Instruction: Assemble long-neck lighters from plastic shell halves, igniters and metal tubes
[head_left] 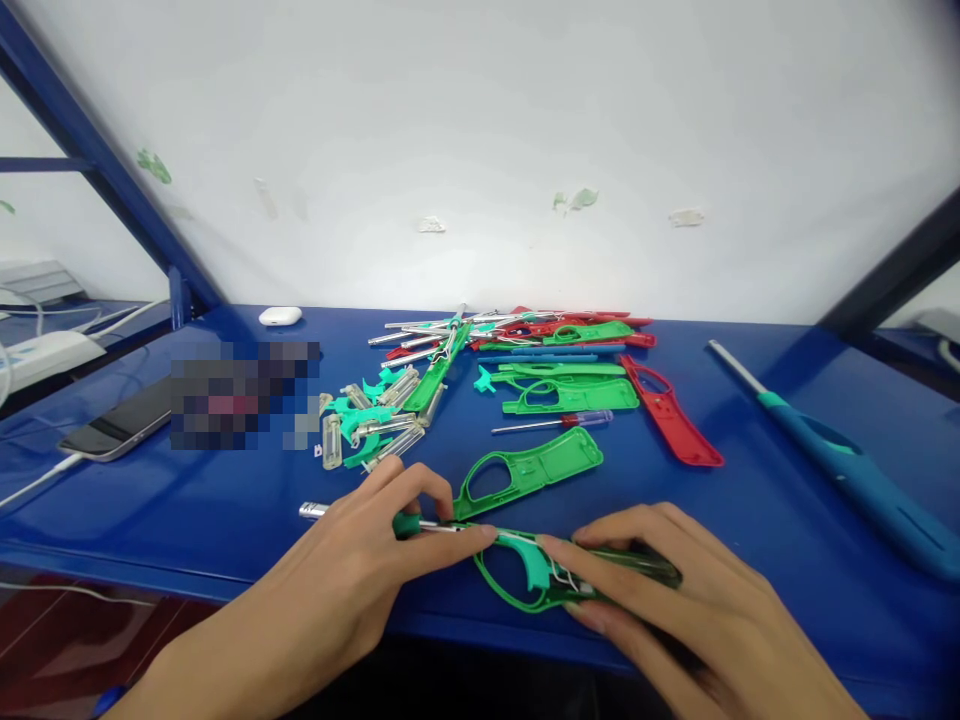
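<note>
Low at the table's front edge lies an open green lighter half-shell (504, 594), with a turquoise trigger (537, 566), thin white wires and a clear fuel tank (651, 566) inside. My left hand (375, 545) is closed round the front of this lighter, its fingers over the metal tube (312, 511), whose tip sticks out at the left. My right hand (667, 585) grips the handle end, fingertips pressing on the wires and tank. Just beyond my hands rests a matching green half-shell (544, 468), its hollow side up.
Behind are loose clear tanks and turquoise triggers (360, 420), a pile of metal tubes (420, 335), green shells (611, 393), a red shell (675, 415) and a screwdriver (555, 423). A blue lighter (855, 470) lies right; a phone (120, 420) and white earphone case (280, 316) lie left.
</note>
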